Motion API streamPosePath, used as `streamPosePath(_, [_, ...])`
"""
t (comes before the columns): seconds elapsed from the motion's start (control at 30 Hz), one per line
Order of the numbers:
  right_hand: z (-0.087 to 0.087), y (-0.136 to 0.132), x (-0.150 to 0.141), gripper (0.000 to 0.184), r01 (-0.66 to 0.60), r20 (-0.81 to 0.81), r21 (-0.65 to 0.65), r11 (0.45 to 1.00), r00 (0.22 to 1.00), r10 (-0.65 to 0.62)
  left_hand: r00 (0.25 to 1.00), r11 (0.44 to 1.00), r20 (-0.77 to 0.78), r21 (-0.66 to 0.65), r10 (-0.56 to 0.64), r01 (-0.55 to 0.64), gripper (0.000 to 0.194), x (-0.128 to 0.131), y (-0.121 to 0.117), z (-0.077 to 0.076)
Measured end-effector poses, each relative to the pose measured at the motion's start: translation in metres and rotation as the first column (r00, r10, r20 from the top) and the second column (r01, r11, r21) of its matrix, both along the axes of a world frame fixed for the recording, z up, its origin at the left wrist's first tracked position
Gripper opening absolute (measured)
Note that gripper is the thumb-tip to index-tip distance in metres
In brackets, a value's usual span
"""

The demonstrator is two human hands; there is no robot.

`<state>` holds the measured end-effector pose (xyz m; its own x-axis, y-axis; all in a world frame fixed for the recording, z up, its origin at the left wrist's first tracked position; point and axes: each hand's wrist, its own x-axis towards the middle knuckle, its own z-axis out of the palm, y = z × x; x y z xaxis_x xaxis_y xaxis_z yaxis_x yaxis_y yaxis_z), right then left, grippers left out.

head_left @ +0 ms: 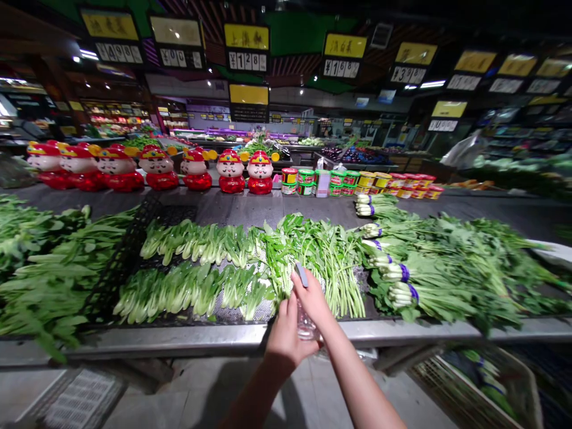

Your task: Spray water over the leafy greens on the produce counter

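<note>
A clear, see-through bottle (306, 326) with a grey piece at its top (301, 274) is in front of me, over the metal edge of the vegetable stand. My left hand (286, 333) is closed around its lower body from the left. Higher up, my right hand (311, 293) is closed on the upper part beside the grey piece. My fingers hide much of the bottle. Just beyond it lie loose leafy greens with long stems (333, 262). Rows of small bok choy (179, 292) lie to the left of them.
Bundles tied with purple bands (404, 292) lie right of the greens. A black crate wall (118, 262) divides the left side. Red figurines (230, 173) and small tubs (306, 182) line the back. Price signs (247, 47) hang overhead. A crate (487, 387) stands below right.
</note>
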<state>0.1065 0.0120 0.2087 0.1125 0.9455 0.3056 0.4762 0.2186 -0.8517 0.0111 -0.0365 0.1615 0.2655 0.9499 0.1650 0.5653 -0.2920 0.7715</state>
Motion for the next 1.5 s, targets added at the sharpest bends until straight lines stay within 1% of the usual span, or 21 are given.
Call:
streamPosePath(0.1, [0.009,0.005,0.011,0.034,-0.016,0.000,0.021,1.000,1.000,0.016,0.999,1.000,0.043,-0.015,-0.018,0.019,0.105,0.009,0.002,0.019])
streamPosePath(0.17, [0.012,0.007,0.017,0.034,-0.022,0.000,0.011,1.000,1.000,0.022,0.998,1.000,0.064,-0.016,-0.022,0.023,0.104,0.015,0.001,0.024])
streamPosePath(0.23, [0.011,0.007,0.022,0.035,-0.020,0.001,-0.008,1.000,1.000,0.020,0.997,1.000,0.068,-0.013,-0.026,0.027,0.104,0.021,-0.001,0.024])
streamPosePath(0.43, [0.000,-0.004,0.034,0.033,-0.031,-0.045,-0.021,0.999,0.999,0.030,1.000,0.999,0.000,-0.039,-0.023,0.023,0.105,0.032,-0.007,0.010])
streamPosePath(0.53, [-0.004,-0.008,0.039,0.034,-0.022,-0.078,-0.028,0.999,0.997,0.019,0.999,0.999,-0.021,-0.044,-0.032,0.031,0.106,0.036,-0.010,0.009])
streamPosePath(0.63, [-0.002,-0.009,0.046,0.034,-0.005,-0.060,-0.025,1.000,0.998,0.004,0.999,0.998,0.001,-0.042,-0.054,0.054,0.107,0.042,-0.011,0.011])
streamPosePath(0.8, [0.006,-0.007,0.056,0.033,-0.007,-0.043,0.010,1.000,0.999,0.008,0.996,0.996,0.029,-0.011,-0.086,0.086,0.105,0.049,-0.010,0.018])
streamPosePath(0.87, [0.007,-0.007,0.059,0.033,-0.004,-0.040,0.016,1.000,0.999,0.004,0.995,0.996,0.032,-0.019,-0.092,0.093,0.105,0.052,-0.010,0.021])
streamPosePath(1.0, [0.002,-0.009,0.065,0.034,0.017,-0.027,0.000,1.000,0.999,-0.017,0.995,0.994,0.041,-0.052,-0.092,0.094,0.106,0.058,-0.015,0.024])
streamPosePath(1.17, [-0.003,-0.011,0.072,0.035,0.032,-0.039,-0.011,0.999,0.999,-0.033,0.995,0.993,0.013,-0.073,-0.098,0.098,0.105,0.062,-0.018,0.028])
streamPosePath(1.27, [0.002,-0.011,0.075,0.035,0.033,-0.035,-0.003,0.999,0.999,-0.033,0.994,0.991,0.021,-0.077,-0.111,0.112,0.104,0.064,-0.016,0.031])
streamPosePath(1.4, [0.010,-0.013,0.080,0.033,0.052,-0.049,0.019,0.998,0.997,-0.051,0.991,0.990,0.005,-0.035,-0.134,0.134,0.104,0.068,-0.013,0.033])
streamPosePath(1.5, [0.009,-0.015,0.085,0.033,0.099,-0.044,0.023,0.995,0.994,-0.098,0.985,0.985,-0.002,-0.027,-0.171,0.170,0.106,0.072,-0.012,0.033])
